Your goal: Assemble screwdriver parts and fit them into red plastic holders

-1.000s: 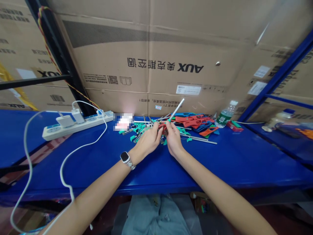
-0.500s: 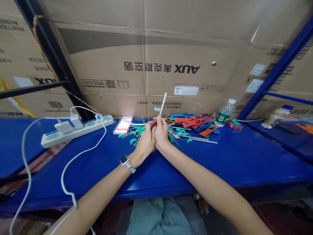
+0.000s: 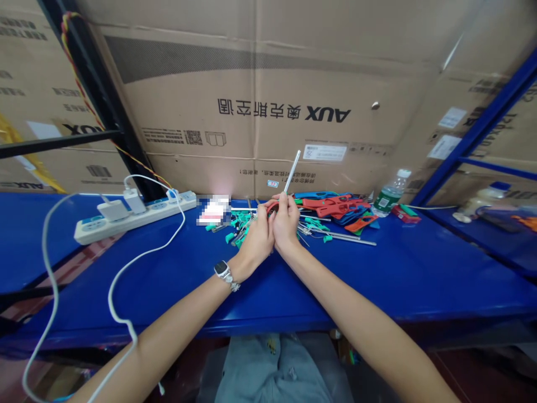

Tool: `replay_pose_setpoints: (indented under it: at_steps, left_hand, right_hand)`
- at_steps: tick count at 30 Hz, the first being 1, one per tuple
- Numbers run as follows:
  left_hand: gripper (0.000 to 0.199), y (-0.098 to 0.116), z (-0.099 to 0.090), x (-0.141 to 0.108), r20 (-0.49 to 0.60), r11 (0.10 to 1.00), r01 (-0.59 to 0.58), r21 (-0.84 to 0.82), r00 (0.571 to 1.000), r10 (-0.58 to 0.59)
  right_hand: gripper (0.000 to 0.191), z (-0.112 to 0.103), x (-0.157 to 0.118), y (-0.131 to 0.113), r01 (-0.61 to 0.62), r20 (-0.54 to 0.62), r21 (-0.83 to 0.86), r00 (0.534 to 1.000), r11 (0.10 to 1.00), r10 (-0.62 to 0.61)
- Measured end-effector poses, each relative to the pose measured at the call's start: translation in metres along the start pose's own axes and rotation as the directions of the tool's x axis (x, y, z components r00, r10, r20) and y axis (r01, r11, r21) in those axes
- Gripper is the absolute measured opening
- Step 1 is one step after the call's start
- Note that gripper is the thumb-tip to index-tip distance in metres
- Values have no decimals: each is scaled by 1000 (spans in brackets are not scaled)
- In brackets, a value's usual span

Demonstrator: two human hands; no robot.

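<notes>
We find the right grip point(image 3: 287, 221) closed on a metal rod point(image 3: 292, 170), and the left grip point(image 3: 258, 235) closed beside it, touching it, on a red piece point(image 3: 272, 205) mostly hidden by the fingers. Both items are held between the hands, over the rear middle of the bench point(image 3: 403, 280). The bench has a glossy blue top; behind it stands a large brown carton point(image 3: 272, 73), its AUX print upside down. To the left we note a white power strip point(image 3: 134, 219) with chargers plugged in; to the right, a green-labelled bottle point(image 3: 385, 202). Around the hands lie loose rods and green parts point(image 3: 312, 224), with red frames point(image 3: 331, 207) heaped just beside. The held rod is straight, slim and silvery, tilted upward to the right; we cannot tell its lower end.
</notes>
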State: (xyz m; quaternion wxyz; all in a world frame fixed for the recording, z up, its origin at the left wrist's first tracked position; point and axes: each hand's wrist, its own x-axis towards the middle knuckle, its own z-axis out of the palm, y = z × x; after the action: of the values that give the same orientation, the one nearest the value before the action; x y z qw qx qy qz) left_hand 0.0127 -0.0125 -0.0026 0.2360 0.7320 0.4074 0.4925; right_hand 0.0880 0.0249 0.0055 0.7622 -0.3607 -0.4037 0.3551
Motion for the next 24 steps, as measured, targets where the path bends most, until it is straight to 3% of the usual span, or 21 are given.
replay_pose_setpoints:
  at_steps: [12,19,24]
  left_hand:
    - [29,2,6,-4,-53,998,-47,-52,998,44]
    - [32,3,11,-4,-114,986,-148,-76,984,139]
    - [24,2,16,-10,-47,999,-25,-28,999,24]
  right_hand:
    - [38,-3,-4,-12,66,57,-69,996,995,-62]
    - [38,-1,-3,-22,71,132,64,988,995,-79]
    - [34,1,1,-28,63,110,93,991,994,-73]
